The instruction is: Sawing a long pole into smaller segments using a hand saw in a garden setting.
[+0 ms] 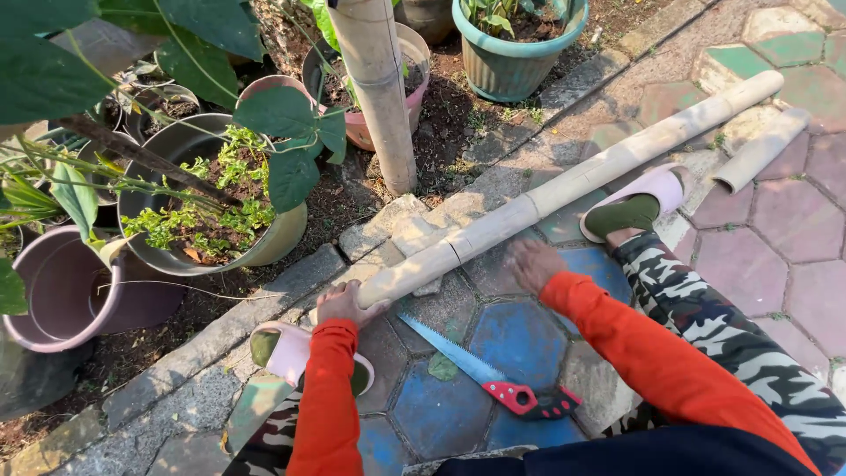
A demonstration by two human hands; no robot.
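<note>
Left hand (345, 302) grips the near end of a long bamboo pole (573, 181) lying slantwise across the paving; right hand (534, 264) rests flat beside it — fingers loose, holding nothing. A hand saw (489, 374) lies between the arms — potted plants (211, 207) crowd the curb.

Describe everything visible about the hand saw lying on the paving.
The hand saw lies flat on the blue hexagonal paving, between the person's arms and untouched by either hand. Its narrow, pale metal blade tapers to a point aimed up-left toward the left hand, teeth along one edge. The handle, red with black grip, sits at the lower right end. It lies just below the long bamboo pole, apart from it.
</note>
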